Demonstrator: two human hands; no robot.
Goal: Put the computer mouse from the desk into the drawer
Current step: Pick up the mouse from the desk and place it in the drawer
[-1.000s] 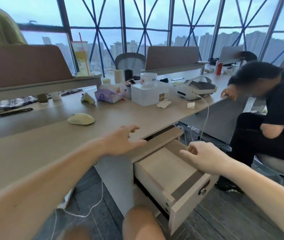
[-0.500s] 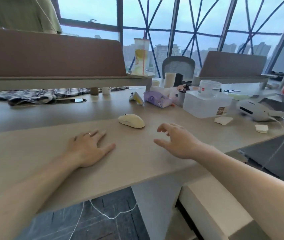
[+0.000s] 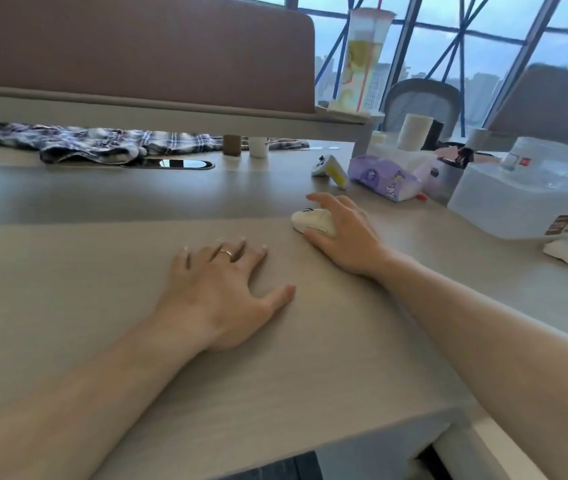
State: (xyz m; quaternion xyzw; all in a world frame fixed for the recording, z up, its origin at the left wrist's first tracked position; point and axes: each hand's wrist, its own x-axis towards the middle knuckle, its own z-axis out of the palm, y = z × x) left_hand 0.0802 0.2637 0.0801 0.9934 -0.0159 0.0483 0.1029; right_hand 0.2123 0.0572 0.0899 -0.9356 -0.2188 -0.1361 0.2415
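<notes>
The cream computer mouse (image 3: 311, 222) lies on the beige desk (image 3: 102, 271), a little right of centre. My right hand (image 3: 346, 233) is wrapped over its right side, with fingers above it and the thumb at its near edge. Only the mouse's left half shows. My left hand (image 3: 221, 294) rests flat on the desk with fingers spread, a ring on one finger, and it holds nothing. A sliver of the open drawer (image 3: 455, 448) shows at the bottom right, under the desk edge.
Behind the mouse lie a purple tissue pack (image 3: 384, 180), a small white and yellow object (image 3: 331, 168), and a white plastic box (image 3: 525, 199). A plaid cloth (image 3: 95, 143) lies under the brown partition (image 3: 137, 53). A tall drink cup (image 3: 362, 60) stands on the shelf.
My right hand has moved forward from the desk's near part onto the mouse and closed around it. My left hand stays flat on the desk. The view has shifted closer.
</notes>
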